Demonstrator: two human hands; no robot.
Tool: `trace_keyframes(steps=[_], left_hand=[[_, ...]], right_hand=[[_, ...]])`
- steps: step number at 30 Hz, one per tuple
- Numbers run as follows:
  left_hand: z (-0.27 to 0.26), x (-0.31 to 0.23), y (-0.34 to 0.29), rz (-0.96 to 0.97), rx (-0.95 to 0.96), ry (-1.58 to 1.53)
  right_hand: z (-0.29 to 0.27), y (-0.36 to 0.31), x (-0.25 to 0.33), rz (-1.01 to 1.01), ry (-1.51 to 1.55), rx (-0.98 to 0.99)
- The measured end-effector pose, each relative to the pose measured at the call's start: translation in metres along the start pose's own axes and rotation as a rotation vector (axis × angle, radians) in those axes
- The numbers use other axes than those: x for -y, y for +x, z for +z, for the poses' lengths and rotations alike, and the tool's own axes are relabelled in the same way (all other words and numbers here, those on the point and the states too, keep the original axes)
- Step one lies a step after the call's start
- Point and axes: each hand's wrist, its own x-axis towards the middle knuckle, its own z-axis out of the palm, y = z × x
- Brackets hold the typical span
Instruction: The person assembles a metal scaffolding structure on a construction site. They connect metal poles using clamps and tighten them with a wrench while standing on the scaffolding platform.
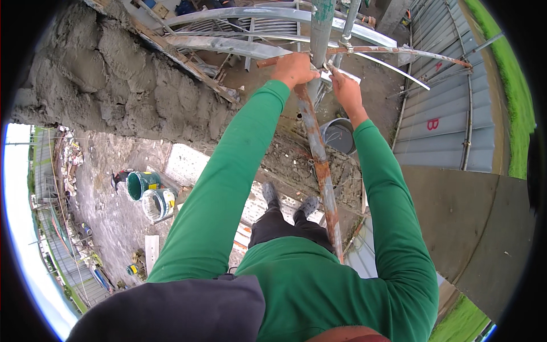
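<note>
Fingers of left hand (293, 69) wrapped tight round rusty pole (319, 159), upper centre of frame; right hand (345, 91) pinching thin rusty rod (393, 51) just beside it, fingers together. Pole running down to lower centre: likely stiff, heavy, rough (flaking rust, decent grip). Rough mortar wall (114, 80) close at upper left; corrugated sheets (439, 114) at right; grey bucket (339, 135) below hands. Little open room.

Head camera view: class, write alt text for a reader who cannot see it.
A person in green sleeves grips a rusty scaffold pipe with the left hand, right hand beside it, high above buckets on rough ground.
</note>
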Motion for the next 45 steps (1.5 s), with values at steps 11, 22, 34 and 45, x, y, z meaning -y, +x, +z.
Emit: trace_keyframes(steps=[11,22,34,45], left_hand=[[0.025,0.022,0.013,0.012,0.04,-0.067],[-0.015,0.024,0.001,0.046,-0.072,-0.212],[-0.017,0.02,0.006,0.083,-0.063,-0.129],[-0.011,0.021,0.007,0.064,-0.094,-0.15]], right_hand=[[0.003,-0.01,-0.007,0.003,0.066,0.162],[-0.005,0.002,0.03,0.047,0.178,-0.06],[-0.008,-0.002,0.03,0.022,0.025,-0.027],[-0.084,0.088,0.041,0.401,0.331,0.723]])
